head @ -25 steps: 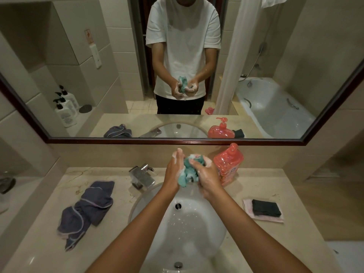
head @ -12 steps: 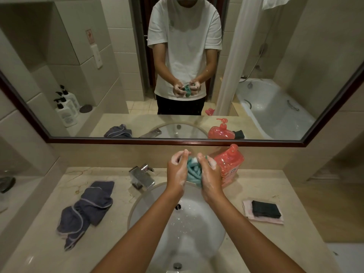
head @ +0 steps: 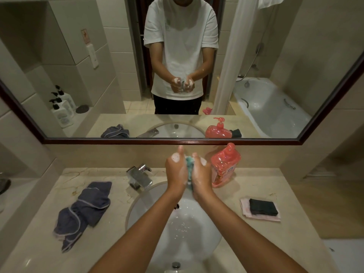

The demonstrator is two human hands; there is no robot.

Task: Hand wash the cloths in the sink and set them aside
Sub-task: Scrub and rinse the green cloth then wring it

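Marble counter [head: 246, 180] | round white sink [head: 206, 239]; soapy hands squeezing crumpled teal cloth [head: 189, 166]

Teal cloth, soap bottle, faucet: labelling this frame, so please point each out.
teal cloth [head: 189, 164], head view, bunched fabric showing between both hands.
soap bottle [head: 224, 168], head view, middle of red body.
faucet [head: 140, 176], head view, chrome spout.

Glossy white sink [head: 208, 233], shiny metal faucet [head: 140, 175], soft cloth [head: 83, 213], polished marble-look counter [head: 275, 243].
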